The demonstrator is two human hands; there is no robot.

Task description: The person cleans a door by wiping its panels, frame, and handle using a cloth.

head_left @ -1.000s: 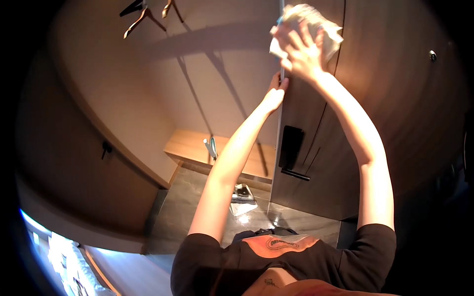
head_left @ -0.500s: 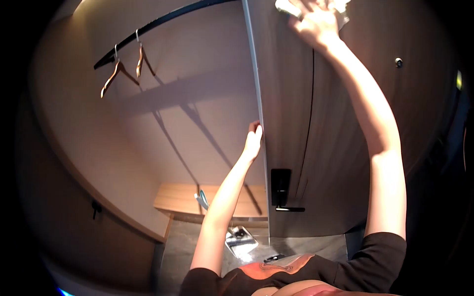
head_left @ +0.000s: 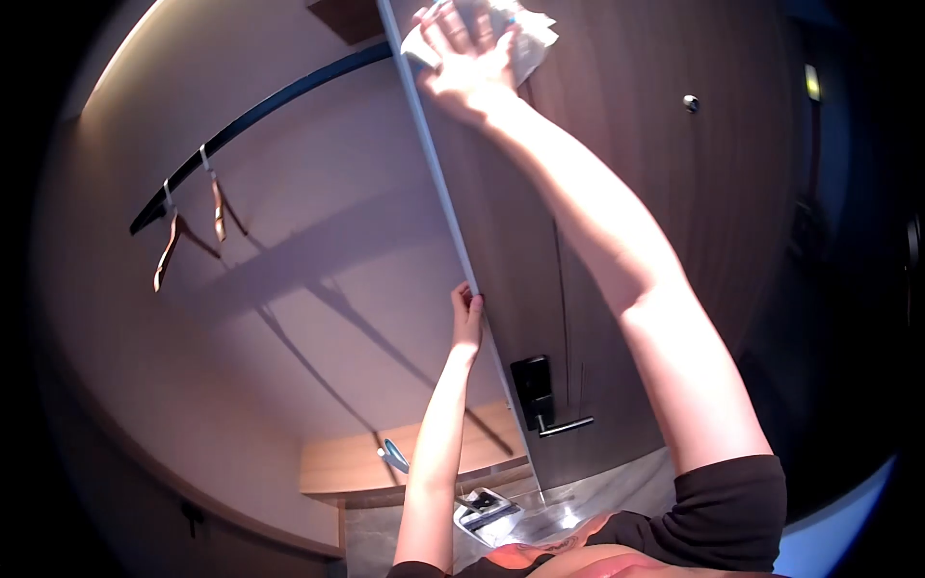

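Observation:
High on the brown wood-grain door (head_left: pixel 617 144), my right hand (head_left: pixel 472 67) presses a white cloth (head_left: pixel 533 40) flat against the surface. Its fingers are spread over the cloth, close to the door's long edge. Part of the cloth is hidden beneath the palm. Lower down, my left hand (head_left: pixel 467 323) has its fingers closed around that same edge (head_left: pixel 438 183) of the door. Below and right of it are the black lock plate (head_left: pixel 531 380) and a lever handle (head_left: pixel 567 427). A round peephole (head_left: pixel 691 103) sits to the right of my right forearm.
Two wooden hangers (head_left: pixel 171 252) hang from a dark rail (head_left: pixel 279 101) on the left. Beneath is a wooden bench (head_left: pixel 337 467) with a blue-and-white object (head_left: pixel 393 455) by it. A dustpan-like object (head_left: pixel 487 520) lies on the grey floor (head_left: pixel 371 535).
My right hand and the cloth have slid left across the door to near its edge. The whole view has shifted and tilted. My left hand still holds the door edge.

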